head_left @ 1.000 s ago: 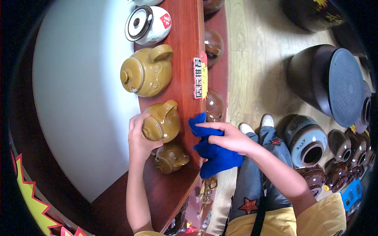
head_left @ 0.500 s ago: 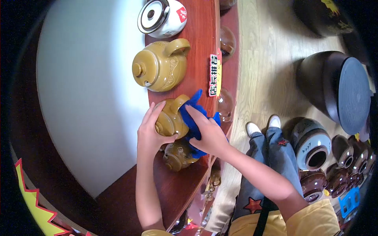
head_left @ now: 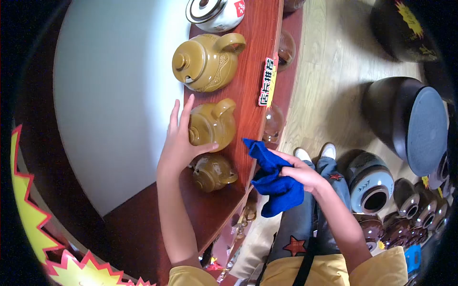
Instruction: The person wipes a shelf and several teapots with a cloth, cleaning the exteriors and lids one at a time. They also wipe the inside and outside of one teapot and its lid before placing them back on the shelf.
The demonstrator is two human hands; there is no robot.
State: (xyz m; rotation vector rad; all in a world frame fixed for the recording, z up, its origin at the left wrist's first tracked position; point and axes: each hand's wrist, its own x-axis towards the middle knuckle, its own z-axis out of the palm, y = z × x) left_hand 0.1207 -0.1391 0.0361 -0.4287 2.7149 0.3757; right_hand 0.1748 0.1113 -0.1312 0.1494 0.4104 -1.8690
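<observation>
A mustard-brown ceramic pot with a loop handle point(head_left: 217, 124) stands on the red-brown wooden shelf point(head_left: 255, 52). My left hand point(head_left: 179, 140) is spread around its lid side, thumb over its lower edge and the other fingers stretched past the lid. Closed around a bunched blue cloth point(head_left: 279, 193), my right hand point(head_left: 300, 172) hangs off the shelf's front edge, apart from the pots. A larger mustard pot point(head_left: 210, 62) with a knobbed lid sits on one side of the middle pot, and a smaller brown one point(head_left: 212, 172) on the other.
A white lidded jar point(head_left: 219, 16) stands farther along the shelf. A sign with Chinese characters point(head_left: 268, 83) is fixed at the shelf edge. On the floor are a large dark vat point(head_left: 391, 117), a blue-grey jar point(head_left: 369, 186) and several brown jars point(head_left: 405, 198).
My right hand has drawn the blue cloth off the pot and away past the shelf edge. My left hand's fingers have loosened and spread. The view has shifted slightly.
</observation>
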